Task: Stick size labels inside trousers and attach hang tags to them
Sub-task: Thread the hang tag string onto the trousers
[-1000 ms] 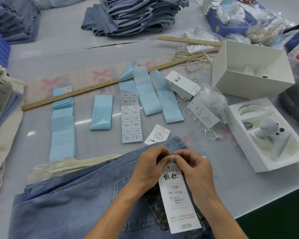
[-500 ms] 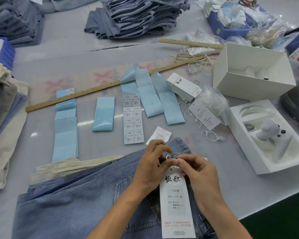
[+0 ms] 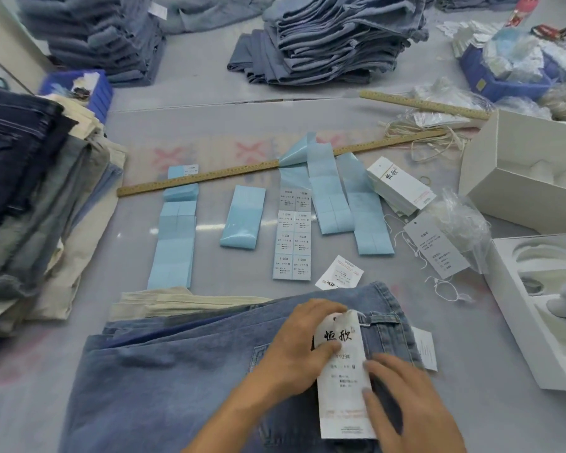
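Jeans point(image 3: 183, 371) in light blue denim lie flat at the near edge of the table point(image 3: 209, 119), waistband toward the right, on top of a cream garment point(image 3: 177, 302). One long white hang tag point(image 3: 343, 374) rests on the denim just beside the waistband. The left hand point(image 3: 303, 348) lies over the tag's upper left, its thumb pressed on the printed face and its fingers curled loosely above. The right hand point(image 3: 402, 400) rests at the tag's right edge with straight fingers touching paper and denim.

Beyond the jeans, five blue label strips lie side by side; the middle one, the printed label sheet point(image 3: 292, 235), shows eight size labels in two columns. A loose tag point(image 3: 340, 273) sits near its lower end. Two wooden rulers cross the far table, the long ruler point(image 3: 209, 176) running under the strips. A stack of hang tags point(image 3: 401, 188) and one separate strung tag point(image 3: 435, 245) lie to the right. Two open white boxes stand at the right, and two piles of folded jeans sit far back.
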`<action>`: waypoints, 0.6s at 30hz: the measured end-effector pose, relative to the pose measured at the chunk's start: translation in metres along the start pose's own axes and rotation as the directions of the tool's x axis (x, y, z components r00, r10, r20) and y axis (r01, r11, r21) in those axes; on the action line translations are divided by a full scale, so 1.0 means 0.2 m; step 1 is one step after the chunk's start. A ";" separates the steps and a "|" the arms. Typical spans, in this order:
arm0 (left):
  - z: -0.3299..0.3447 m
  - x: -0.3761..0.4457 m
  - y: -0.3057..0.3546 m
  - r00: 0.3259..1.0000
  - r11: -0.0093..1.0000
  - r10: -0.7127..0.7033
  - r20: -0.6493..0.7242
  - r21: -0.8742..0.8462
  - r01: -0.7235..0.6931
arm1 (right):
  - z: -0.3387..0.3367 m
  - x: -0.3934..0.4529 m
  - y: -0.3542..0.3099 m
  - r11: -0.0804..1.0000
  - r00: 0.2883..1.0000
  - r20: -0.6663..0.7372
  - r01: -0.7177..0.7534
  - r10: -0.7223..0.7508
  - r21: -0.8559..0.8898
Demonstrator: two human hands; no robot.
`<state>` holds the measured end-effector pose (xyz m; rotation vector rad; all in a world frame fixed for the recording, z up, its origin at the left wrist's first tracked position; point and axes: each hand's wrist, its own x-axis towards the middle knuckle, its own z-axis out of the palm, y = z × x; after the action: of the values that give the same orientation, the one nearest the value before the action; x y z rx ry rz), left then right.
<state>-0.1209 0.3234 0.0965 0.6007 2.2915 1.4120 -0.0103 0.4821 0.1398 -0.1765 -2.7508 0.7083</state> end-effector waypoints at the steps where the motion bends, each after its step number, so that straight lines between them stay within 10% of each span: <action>1: -0.02 0.01 0.00 1.000 1.000 -0.011 0.002 -0.004 0.011 | 0.04 -0.05 -0.04 0.994 0.996 0.034 0.083 -0.081 -0.064; 8: 0.02 0.02 -0.01 0.993 0.980 0.050 -0.109 0.197 -0.028 | 0.07 -0.06 -0.25 0.985 0.994 0.063 -0.083 0.093 -0.152; 13: 0.09 -0.06 -0.10 0.956 0.903 0.245 -0.158 0.397 -0.166 | 0.02 0.08 -0.16 0.976 0.983 -0.102 0.133 -0.152 -0.170; 18: -0.11 -0.10 -0.29 0.984 0.861 0.155 -0.087 0.500 -0.091 | 0.18 0.15 -0.08 0.902 0.929 0.156 0.365 -0.336 -0.232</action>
<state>-0.1242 0.2732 0.0558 0.8412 2.7835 0.9186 -0.0512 0.4568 0.1248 0.3115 -2.8590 0.2708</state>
